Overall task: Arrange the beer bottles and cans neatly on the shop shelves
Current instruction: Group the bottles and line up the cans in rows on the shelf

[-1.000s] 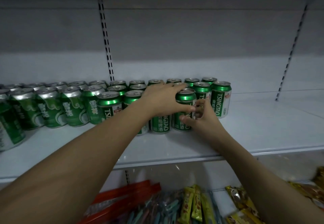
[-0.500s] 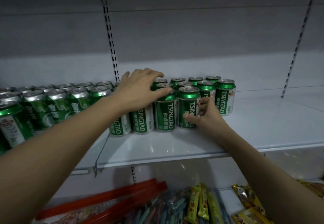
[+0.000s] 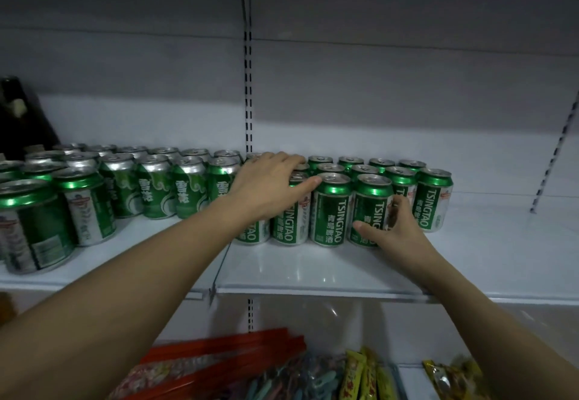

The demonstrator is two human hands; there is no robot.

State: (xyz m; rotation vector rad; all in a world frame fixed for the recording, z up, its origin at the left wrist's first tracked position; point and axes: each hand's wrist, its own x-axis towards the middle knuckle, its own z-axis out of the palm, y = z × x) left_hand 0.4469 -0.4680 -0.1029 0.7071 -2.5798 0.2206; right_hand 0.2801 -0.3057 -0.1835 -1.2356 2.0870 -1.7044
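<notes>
since a second ago the left hand (image 3: 269, 186) has been shifted leftward along the tsingtao cans (image 3: 332, 208), from the front can near the right hand to the tops of the cans at the left end of that block. the right hand (image 3: 390, 227) has been kept low at the front of the same block, on the second can from the right (image 3: 372, 208). the front row is now seen packed shoulder to shoulder, so the squaring of this group is judged to be nearly done, with only small alignment left at the left end where it meets the silver-topped cans (image 3: 156, 186).

the left hand is laid flat and fairly wide over the can tops, fingers straight, the thumb stretched toward the rim of the next can; nothing is gripped, the cans are only pressed and steadied. the right hand is curled round the lower side of its can, thumb in front across the label, fingers tucked into the gap behind on the right; it is held in a narrow grip.

the cans stand upright on the white shelf (image 3: 313, 274), in rows running from near edge to far wall, left of an unfilled stretch of shelf. a dark bottle (image 3: 18, 117) is seen at the far left. snack packets (image 3: 354, 374) lie on the lower shelf.
</notes>
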